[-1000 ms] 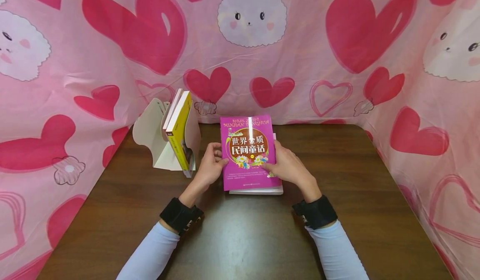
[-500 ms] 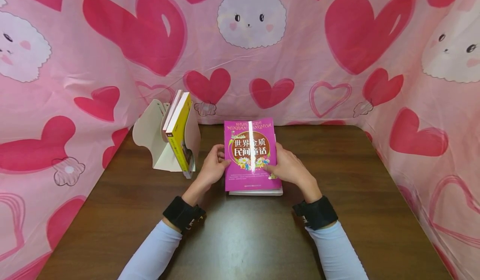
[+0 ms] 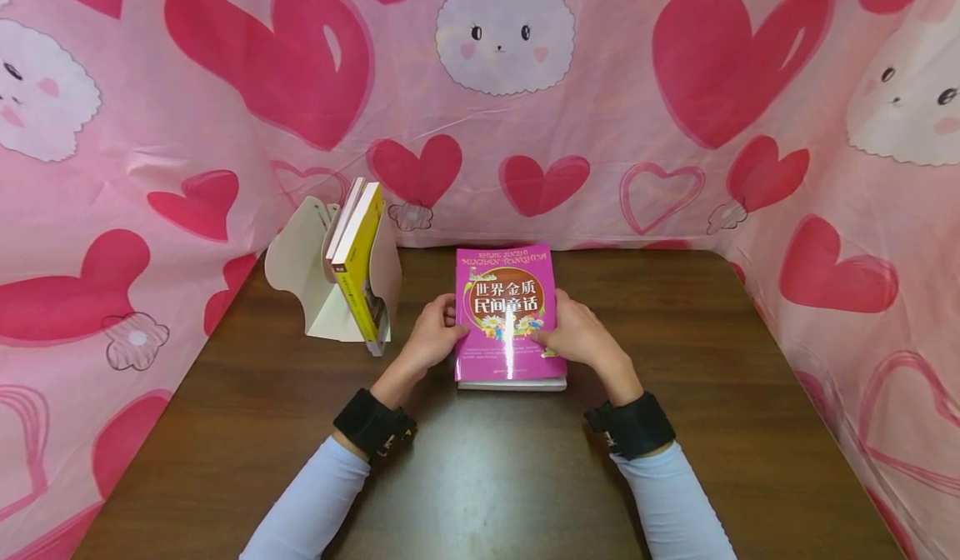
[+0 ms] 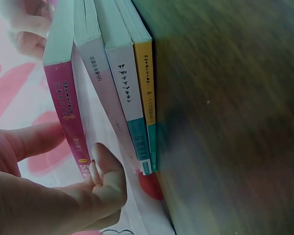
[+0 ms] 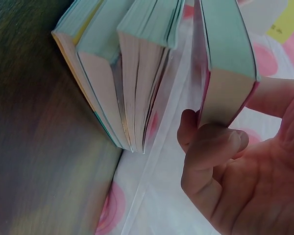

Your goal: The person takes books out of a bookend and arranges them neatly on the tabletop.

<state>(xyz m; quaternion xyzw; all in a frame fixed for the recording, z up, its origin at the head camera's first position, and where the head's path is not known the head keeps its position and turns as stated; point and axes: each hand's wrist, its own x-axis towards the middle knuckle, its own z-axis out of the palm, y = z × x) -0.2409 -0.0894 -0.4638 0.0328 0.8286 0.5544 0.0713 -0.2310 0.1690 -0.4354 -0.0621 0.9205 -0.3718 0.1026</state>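
A magenta paperback book point(image 3: 487, 360) with a flowered cover lies face up between my two hands in the head view. My left hand point(image 3: 435, 331) grips its left, spine side, thumb on the cover and fingers point(image 4: 110, 171) beneath. On the opposite side, my right hand point(image 3: 583, 328) holds the page edge, with curled fingers point(image 5: 206, 152) under the book. Below it, a stack of books point(image 4: 120, 88) rests on the table, with pink-white, white-teal and yellow-green spines. Both wrist views show a gap between the magenta book and the stack; from above, it covers most of the stack.
To the left on the brown wooden table point(image 3: 675, 360) stands a cream bookend point(image 3: 292, 268). A yellow book point(image 3: 358, 252) leans upright in it beside other pale-edged books. Pink curtain point(image 3: 600, 110) with hearts and rabbits hangs round the back and sides.
The magenta book has shifted right and slightly toward me, so it lines up more squarely over the stack. My left hand has moved right with it; the right hand has hardly moved.
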